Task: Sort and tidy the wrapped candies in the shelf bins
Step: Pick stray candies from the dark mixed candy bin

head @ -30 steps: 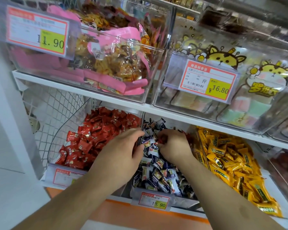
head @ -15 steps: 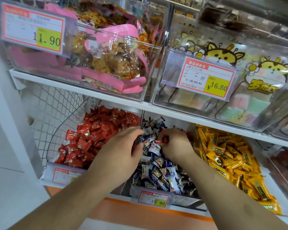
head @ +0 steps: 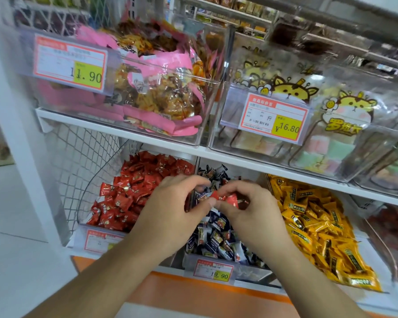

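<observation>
— What is different now, compared with half a second before?

— Both hands have come up out of the middle bin. Before, the fingers were down among the dark blue candies (head: 218,239). Now the right hand (head: 251,210) pinches a red wrapped candy (head: 224,198) between thumb and fingers, above that pile. The left hand (head: 170,210) is just beside it, with curled fingers that touch the left end of the same candy, or the small dark wrapper next to it; I cannot tell which, because the picture is blurred there.

— So a red one was lying in the wrong bin?

— It is held over the dark blue candies, between the two hands. The red candies (head: 136,193) fill the wire basket (head: 87,171) at the left, and the left wrist hides a part of them.

— And around?

— At the right is a bin of yellow candies (head: 313,223). The two forearms cross the front of the middle bin; its price tag (head: 213,270) with 19.90 shows between them. On the white shelf (head: 234,160) above stand two clear bins: the left one holds pink snack bags (head: 161,95) behind a tag (head: 70,61) with 11.90, the right one holds bags with a yellow cartoon cat (head: 345,115) behind a tag (head: 274,119) with 16.80. The camera view has also shifted, so more of the upper shelf is visible.
</observation>
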Motion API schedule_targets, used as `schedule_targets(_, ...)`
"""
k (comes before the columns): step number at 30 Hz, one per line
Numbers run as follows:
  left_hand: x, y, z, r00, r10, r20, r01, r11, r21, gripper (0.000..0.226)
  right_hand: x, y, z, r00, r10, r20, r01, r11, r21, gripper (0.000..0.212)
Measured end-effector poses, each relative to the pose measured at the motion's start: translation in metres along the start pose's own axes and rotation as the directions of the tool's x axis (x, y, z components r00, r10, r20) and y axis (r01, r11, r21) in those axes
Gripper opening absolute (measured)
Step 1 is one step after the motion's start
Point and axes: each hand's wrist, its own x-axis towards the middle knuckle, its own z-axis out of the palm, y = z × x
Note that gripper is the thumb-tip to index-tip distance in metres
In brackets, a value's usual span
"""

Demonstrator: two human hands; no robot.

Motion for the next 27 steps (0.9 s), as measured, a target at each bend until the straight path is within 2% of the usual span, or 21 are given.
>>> schedule_targets(2, -0.005, 0.007, -0.004, 0.998, -0.056, 0.015, 0.058, 0.992, -0.114, 0.020, -0.009, -0.009, 0.002, 1.000, -0.022, 0.012, 0.022, 1.000, 0.019, 0.016)
schedule_targets(5, -0.008, 0.007, -0.012, 0.994, -0.105, -0.022, 0.101, 0.985, -0.138, 0.006, -0.017, -0.019, 0.006, 0.999, 0.013, 0.049, -0.018, 0.994, 0.104, 0.021)
schedule_targets(8, -0.005, 0.001, -0.029, 0.983, -0.163, -0.089, 0.154, 0.983, -0.099, 0.008, -0.020, -0.024, 0.009, 0.998, 0.046, 0.048, -0.053, 0.985, 0.166, 0.027)
schedule_targets(12, 0.001, -0.017, -0.049, 0.932, -0.265, -0.248, 0.269, 0.963, -0.019, 0.011, -0.008, -0.033, 0.018, 1.000, 0.010, 0.026, -0.014, 0.990, 0.142, 0.019)
schedule_targets(15, 0.003, -0.032, -0.053, 0.912, -0.304, -0.275, 0.333, 0.941, 0.064, 0.012, 0.007, -0.049, 0.032, 0.997, -0.029, 0.066, 0.015, 0.979, 0.202, 0.027)
schedule_targets(18, 0.002, -0.037, -0.051, 0.919, -0.298, -0.259, 0.342, 0.929, 0.145, 0.031, 0.013, -0.052, 0.041, 0.987, -0.048, 0.151, 0.033, 0.995, 0.099, 0.048)
schedule_targets(22, 0.004, -0.030, -0.047, 0.933, -0.279, -0.227, 0.308, 0.945, 0.106, 0.028, 0.002, -0.034, 0.024, 0.991, -0.044, 0.130, 0.051, 0.997, -0.050, 0.043)
schedule_targets(27, -0.002, -0.009, -0.027, 0.980, -0.141, -0.143, 0.157, 0.982, 0.108, 0.024, -0.011, 0.002, -0.028, 0.997, 0.074, -0.022, -0.077, 0.981, -0.179, 0.038)
